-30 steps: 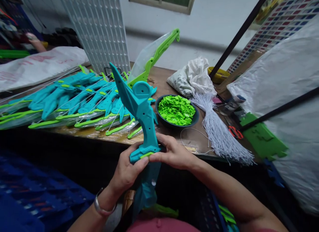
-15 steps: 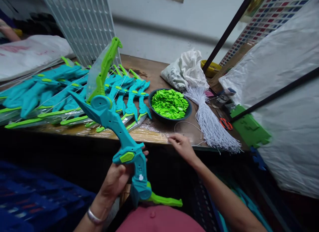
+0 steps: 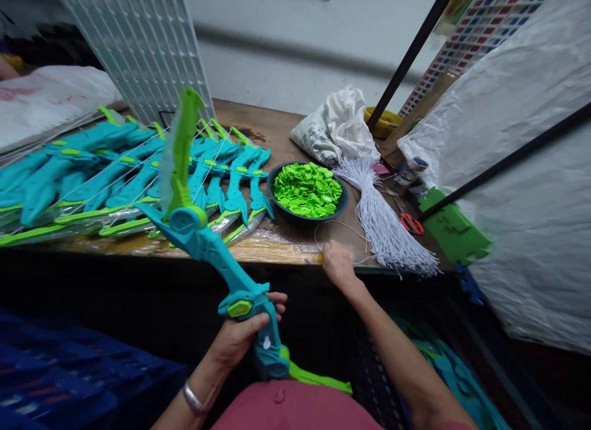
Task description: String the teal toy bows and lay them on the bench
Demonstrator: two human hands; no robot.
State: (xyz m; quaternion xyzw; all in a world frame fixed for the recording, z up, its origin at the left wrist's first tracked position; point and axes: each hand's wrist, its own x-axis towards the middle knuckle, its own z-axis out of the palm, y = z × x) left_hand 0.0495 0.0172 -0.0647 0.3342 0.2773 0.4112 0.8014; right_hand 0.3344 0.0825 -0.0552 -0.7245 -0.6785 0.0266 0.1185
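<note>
A large white plastic sheet (image 3: 521, 171) covered the right side of the scene, crossed by two black poles (image 3: 503, 162). The wooden desk (image 3: 277, 245) ran across the middle, and a white wire grid panel (image 3: 138, 42) leaned at its far left. A wide pile of finished teal toy bows (image 3: 92, 177) with lime-green limbs lay on the left half of the desk. Behind the centre sat a crumpled white bag (image 3: 337, 128), and just in front of it a bundle of white cords (image 3: 383, 223) fanned toward the desk's near edge. A dark bowl (image 3: 344, 202) full of small green plastic parts (image 3: 307, 188) stood between the pile and the cords. Green foam pieces (image 3: 455, 230) and orange-handled scissors (image 3: 409, 222) lay at the right end.

The teal toy bow (image 3: 207, 245) in hand was held off the desk, in front of its near edge, tilted with its green upper limb pointing up and its lower limb over the person's lap. The left hand (image 3: 242, 334) was wrapped around the bow's grip, fingers closed about it. The right hand (image 3: 338, 265) rested at the desk's near edge, fingers bent down on a loose white cord (image 3: 337, 227); whether it pinched the cord cannot be told.
</note>
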